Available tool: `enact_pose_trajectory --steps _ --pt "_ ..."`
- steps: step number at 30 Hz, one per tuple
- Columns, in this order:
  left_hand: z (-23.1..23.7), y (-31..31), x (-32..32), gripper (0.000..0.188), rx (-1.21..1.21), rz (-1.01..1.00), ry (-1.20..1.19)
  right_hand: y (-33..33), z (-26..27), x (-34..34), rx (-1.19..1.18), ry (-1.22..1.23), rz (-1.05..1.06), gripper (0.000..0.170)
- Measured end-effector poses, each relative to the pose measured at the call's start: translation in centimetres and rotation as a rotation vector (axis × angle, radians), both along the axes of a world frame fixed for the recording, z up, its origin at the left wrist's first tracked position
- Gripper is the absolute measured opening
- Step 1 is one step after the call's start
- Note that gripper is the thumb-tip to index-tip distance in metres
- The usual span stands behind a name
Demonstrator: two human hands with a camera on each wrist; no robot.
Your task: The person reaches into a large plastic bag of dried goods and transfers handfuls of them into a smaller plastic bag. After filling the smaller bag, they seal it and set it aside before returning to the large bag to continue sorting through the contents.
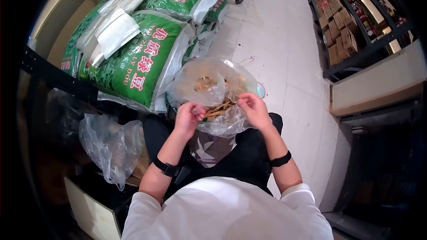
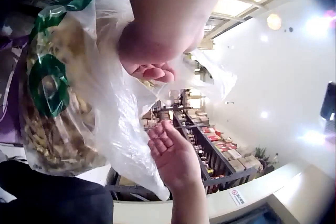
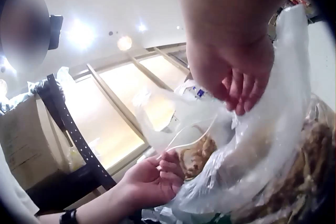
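A clear plastic bag (image 1: 189, 78) of brown, dried, stick-like pieces (image 1: 218, 110) stands between the person's knees, its mouth spread wide. My left hand (image 1: 188, 118) pinches the near left side of the rim with curled fingers. Opposite it, my right hand (image 1: 254, 110) pinches the right side of the rim between thumb and fingers. In the right wrist view a thin white edge of the bag runs to the left hand (image 3: 155, 179). Green print (image 2: 50, 85) marks the bag's side in the left wrist view, with the dried pieces showing through.
Green printed sacks (image 1: 147, 58) are stacked at the left, with flat white bags (image 1: 116, 31) on top. A crumpled clear plastic bag (image 1: 111, 144) hangs low at the left. Shelves with cartons (image 1: 342, 40) line the right side beyond the tiled floor (image 1: 289, 53).
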State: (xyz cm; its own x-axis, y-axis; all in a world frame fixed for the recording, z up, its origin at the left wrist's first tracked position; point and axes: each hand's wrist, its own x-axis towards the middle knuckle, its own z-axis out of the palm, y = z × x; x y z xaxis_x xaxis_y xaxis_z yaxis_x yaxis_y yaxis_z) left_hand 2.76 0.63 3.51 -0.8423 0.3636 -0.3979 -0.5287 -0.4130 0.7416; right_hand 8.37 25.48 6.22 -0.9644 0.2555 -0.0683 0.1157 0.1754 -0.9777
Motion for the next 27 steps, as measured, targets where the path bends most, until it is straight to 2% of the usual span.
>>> enact_pose_trajectory --steps 2,3,4,6,7,9,10,12,13,15,16,18,19,21,22,24,25,26,27 --pt "0.7 -0.1 -0.4 0.024 0.04 0.157 0.03 0.3 1.4 0.5 0.414 -0.159 0.319 0.024" --pt "1.7 0.0 -0.5 0.024 0.017 0.21 0.048 1.0 1.4 0.0 0.552 -0.282 0.504 0.043" --pt "2.6 0.1 -0.6 0.024 -0.004 0.265 0.069 0.8 1.2 0.1 0.548 -0.281 0.497 0.043" --pt "3.2 -0.3 -0.9 0.024 -0.034 0.257 0.091 -0.1 1.5 0.5 1.082 -0.355 0.185 0.07" --pt "3.5 -0.4 -1.0 0.025 -0.061 0.258 0.113 -0.2 2.1 0.2 1.081 -0.354 0.181 0.07" --pt "4.7 -0.1 -0.7 0.025 -0.095 0.282 0.09 -0.1 3.5 -0.8 1.007 -0.198 -0.105 0.091" --pt "5.2 -0.1 -0.6 0.025 -0.132 0.307 0.067 -0.3 4.1 -1.1 1.006 -0.198 -0.105 0.091" --pt "5.6 -0.5 -0.5 0.026 -0.16 0.285 0.079 -0.6 5.0 -1.8 1.108 0.089 -0.254 0.084" --pt "5.6 -0.6 -0.4 0.026 -0.185 0.264 0.089 -1.0 5.4 -1.9 1.109 0.091 -0.256 0.084" --pt "5.6 -0.7 -0.3 0.026 -0.152 0.277 0.108 -2.3 6.0 -2.3 0.916 0.186 -0.148 0.074" --pt "5.6 -0.6 -0.5 0.026 -0.116 0.29 0.129 -3.0 6.4 -2.8 0.916 0.19 -0.15 0.074" --pt "5.0 -0.9 -0.9 0.025 -0.109 0.303 0.119 -4.4 7.0 -4.5 0.644 -0.373 0.45 0.066" --pt "4.5 -1.0 -1.1 0.025 -0.102 0.313 0.103 -4.9 6.4 -6.1 0.643 -0.372 0.451 0.066" --pt "4.2 -0.9 -1.2 0.024 -0.139 0.286 0.083 -5.4 3.6 -9.6 0.816 -0.828 0.797 0.079" --pt "4.1 -0.7 -1.2 0.023 -0.172 0.258 0.062 -5.6 2.6 -9.7 0.811 -0.827 0.792 0.079" --pt "3.5 -0.6 -1.4 0.023 -0.192 0.208 0.079 -5.6 0.8 -10.0 1.027 -0.473 0.354 0.097" --pt "3.6 -0.5 -1.5 0.024 -0.21 0.164 0.094 -5.3 0.0 -10.4 0.998 -0.551 0.347 0.118" --pt "3.9 -0.2 -1.8 0.024 -0.204 0.17 0.105 -4.9 -0.8 -10.6 1.005 -0.539 0.344 0.118" --pt "4.2 0.3 -1.8 0.026 -0.219 0.176 0.106 -4.9 -1.0 -10.0 0.977 -0.628 0.433 0.123"
